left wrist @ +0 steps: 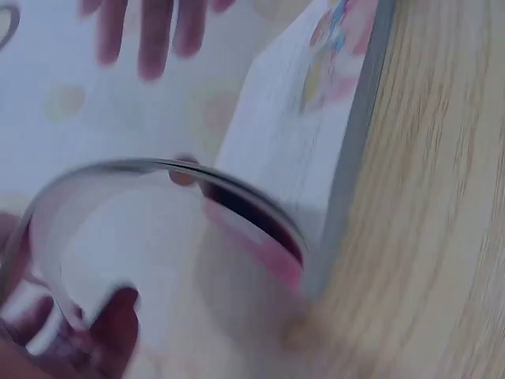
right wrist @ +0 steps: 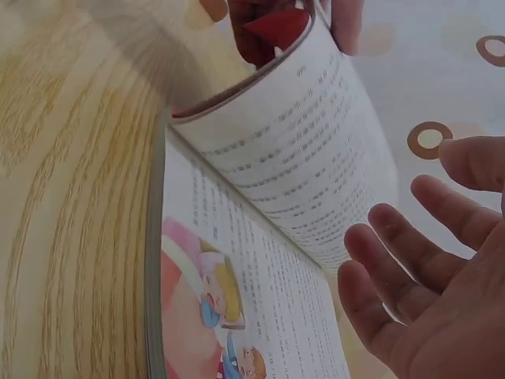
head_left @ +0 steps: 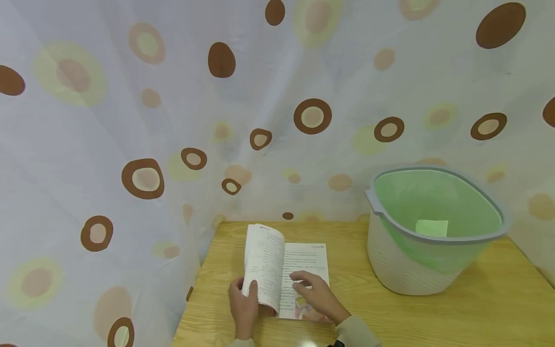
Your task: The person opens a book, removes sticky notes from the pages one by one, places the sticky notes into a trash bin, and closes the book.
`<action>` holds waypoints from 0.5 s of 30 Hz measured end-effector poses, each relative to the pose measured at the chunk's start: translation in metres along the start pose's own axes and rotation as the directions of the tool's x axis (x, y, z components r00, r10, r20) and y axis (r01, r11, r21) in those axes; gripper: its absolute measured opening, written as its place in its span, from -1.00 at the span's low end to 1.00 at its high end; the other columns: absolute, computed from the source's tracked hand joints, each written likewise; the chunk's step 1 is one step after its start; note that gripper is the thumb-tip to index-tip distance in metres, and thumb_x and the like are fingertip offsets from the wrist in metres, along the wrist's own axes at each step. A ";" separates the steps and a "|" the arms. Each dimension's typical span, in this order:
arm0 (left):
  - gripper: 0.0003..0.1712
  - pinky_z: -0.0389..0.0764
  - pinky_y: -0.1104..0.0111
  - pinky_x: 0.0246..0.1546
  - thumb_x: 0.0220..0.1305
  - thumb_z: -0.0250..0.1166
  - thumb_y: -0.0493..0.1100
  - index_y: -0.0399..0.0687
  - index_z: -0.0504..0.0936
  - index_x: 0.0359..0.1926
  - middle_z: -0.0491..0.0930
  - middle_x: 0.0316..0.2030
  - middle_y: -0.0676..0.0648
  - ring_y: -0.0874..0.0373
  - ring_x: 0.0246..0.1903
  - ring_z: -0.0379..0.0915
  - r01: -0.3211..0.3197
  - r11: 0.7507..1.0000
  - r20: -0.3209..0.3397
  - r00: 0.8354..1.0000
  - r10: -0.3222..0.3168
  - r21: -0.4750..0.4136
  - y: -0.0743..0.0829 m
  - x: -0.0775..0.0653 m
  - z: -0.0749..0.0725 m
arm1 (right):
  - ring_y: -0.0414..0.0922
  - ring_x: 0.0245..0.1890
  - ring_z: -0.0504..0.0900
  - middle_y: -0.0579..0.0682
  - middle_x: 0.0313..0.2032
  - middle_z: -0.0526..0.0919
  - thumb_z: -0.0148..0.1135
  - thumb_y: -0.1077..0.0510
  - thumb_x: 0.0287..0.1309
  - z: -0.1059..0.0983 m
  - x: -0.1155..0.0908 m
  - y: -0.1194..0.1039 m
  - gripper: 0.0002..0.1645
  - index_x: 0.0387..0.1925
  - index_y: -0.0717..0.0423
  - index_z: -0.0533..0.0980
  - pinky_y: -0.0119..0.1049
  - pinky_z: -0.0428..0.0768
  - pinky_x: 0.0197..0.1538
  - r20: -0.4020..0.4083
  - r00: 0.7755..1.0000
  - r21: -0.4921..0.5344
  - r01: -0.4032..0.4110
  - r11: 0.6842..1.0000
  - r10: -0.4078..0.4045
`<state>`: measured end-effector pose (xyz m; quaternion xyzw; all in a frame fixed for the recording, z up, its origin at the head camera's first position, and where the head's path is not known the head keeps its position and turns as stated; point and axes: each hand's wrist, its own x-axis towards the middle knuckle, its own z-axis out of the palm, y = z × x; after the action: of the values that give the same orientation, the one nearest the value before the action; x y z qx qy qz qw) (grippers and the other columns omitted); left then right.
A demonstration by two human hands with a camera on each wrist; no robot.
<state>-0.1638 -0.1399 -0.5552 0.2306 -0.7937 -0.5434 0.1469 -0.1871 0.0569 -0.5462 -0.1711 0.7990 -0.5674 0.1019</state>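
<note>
An open book (head_left: 303,262) lies on the wooden table, its right page printed with text and a coloured picture near the bottom. My left hand (head_left: 244,306) grips the lifted left part of the book, thumb on the page and fingers behind it. Those pages curve upward, as the left wrist view shows from their lower edge. Just over the right page is my right hand (head_left: 318,295), holding nothing. In the right wrist view its fingers (right wrist: 418,260) are spread and loosely bent, beside the curved page.
A light basket (head_left: 412,265) with a grey rim and green inside stands on the table (head_left: 355,308) at the right. A pale green piece (head_left: 431,228) shows inside it. A dotted curtain (head_left: 277,168) hangs behind the table and along its left side.
</note>
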 end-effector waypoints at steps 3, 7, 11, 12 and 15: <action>-0.47 0.63 0.35 -0.24 0.31 0.26 -0.16 -0.23 0.37 0.23 0.55 -0.02 -0.19 0.10 -0.18 0.57 -0.124 0.986 0.149 0.979 0.140 -0.116 0.017 -0.019 0.017 | 0.19 0.14 0.59 0.31 0.25 0.52 0.00 -0.05 0.46 -0.009 0.000 -0.001 -0.46 0.29 0.20 0.43 0.13 0.63 0.10 0.031 0.998 0.114 -0.060 0.992 0.057; -0.53 0.63 0.53 -0.26 0.32 0.27 -0.05 -0.08 0.49 0.20 0.60 -0.11 -0.02 0.26 -0.21 0.58 -0.340 0.937 0.353 0.870 0.344 -0.074 0.028 -0.043 0.044 | 0.09 0.06 0.65 0.32 0.23 0.51 -0.07 -0.15 0.48 -0.020 -0.002 0.002 -0.36 0.29 0.26 0.40 0.03 0.69 0.05 0.002 0.989 0.237 -0.142 0.961 0.145; -0.57 0.64 0.43 -0.07 0.33 0.23 0.06 0.03 0.58 0.14 0.60 -0.04 0.04 0.19 -0.08 0.56 -0.460 0.888 0.501 0.772 0.392 0.015 0.023 -0.053 0.055 | -0.05 -0.10 0.68 0.27 0.04 0.62 0.01 -0.03 0.45 -0.025 -0.008 0.007 -0.46 0.16 0.36 0.43 -0.19 0.71 -0.11 -0.096 0.971 0.238 -0.192 0.952 0.220; -0.57 0.64 0.39 -0.02 0.33 0.22 0.06 0.02 0.58 0.14 0.60 -0.01 0.03 0.17 -0.05 0.56 -0.471 0.882 0.533 0.750 0.392 0.015 0.020 -0.054 0.056 | -0.06 -0.15 0.69 0.25 0.00 0.65 0.03 0.01 0.43 -0.025 -0.009 0.008 -0.50 0.13 0.36 0.44 -0.23 0.70 -0.16 -0.125 0.962 0.219 -0.212 0.952 0.243; -0.59 0.61 0.28 0.07 0.33 0.21 0.02 0.00 0.60 0.13 0.62 -0.01 0.01 0.15 0.00 0.54 -0.547 0.837 0.581 0.687 0.436 0.019 0.016 -0.055 0.059 | -0.10 -0.25 0.68 0.22 -0.08 0.70 0.08 0.13 0.35 -0.027 -0.012 0.011 -0.59 0.09 0.34 0.48 -0.26 0.69 -0.24 -0.203 0.932 0.171 -0.268 0.948 0.300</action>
<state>-0.1488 -0.0596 -0.5613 -0.1462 -0.8817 -0.4477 0.0282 -0.1872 0.0887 -0.5483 0.0200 0.7799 -0.6171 0.1031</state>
